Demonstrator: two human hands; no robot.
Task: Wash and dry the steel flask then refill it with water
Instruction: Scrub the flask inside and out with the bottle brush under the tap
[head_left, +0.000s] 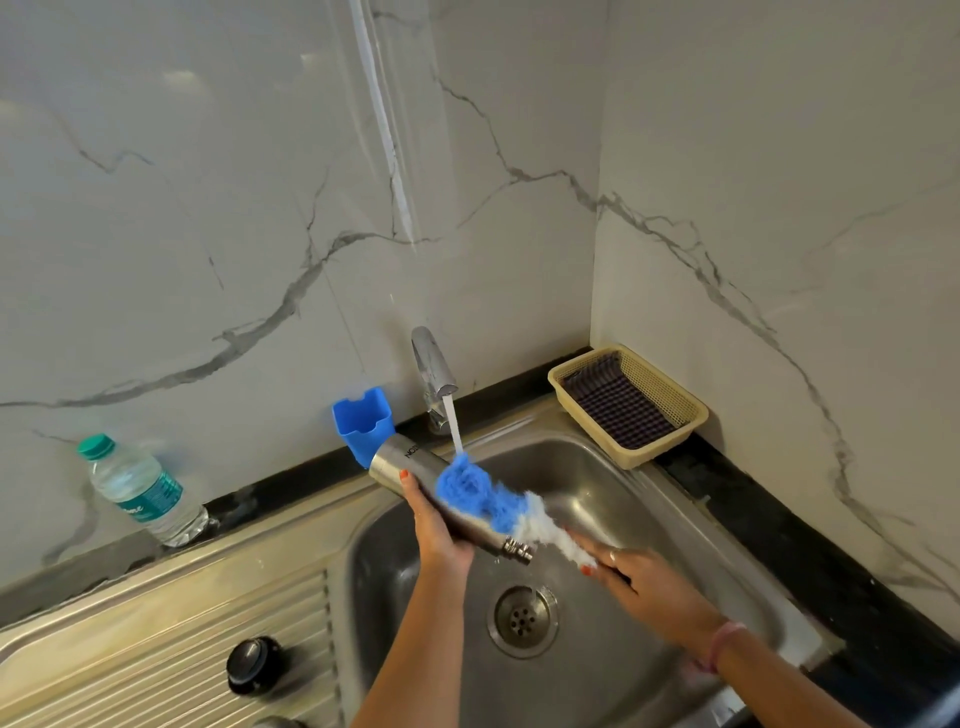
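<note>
Water (453, 423) runs from the tap (434, 364) and falls right onto the blue and white brush (485, 496) that lies across the steel flask (441, 499). The job looks to be in its first part, the washing. The flask is wet and is being scrubbed on the outside. It has no lid on, and its open mouth points down toward the drain (522, 621). A black round thing (253, 665) sits on the ribbed part of the bench (156, 623); it may be the lid, but I cannot be sure. Drying is not done yet, and filling is not done yet.

The flask is over the sink (649, 499), tilted, with its bottom up near the blue cup (363, 421) and its neck low.

The left hand (441, 535) is under the flask and grips it round the middle, with the thumb up on the side. The arm comes up from below, nearly straight. The right hand (636, 571) is low in the sink. Its fingers are curled round the brush handle, just past the white fluffy end. That arm comes in from the right side, with a pink band on the wrist.

A cloth (615, 410) lies in the yellow basket (691, 415) in the corner. I think it could be for drying later. A plastic water bottle (140, 491) stands well apart on the left by the wall.
</note>
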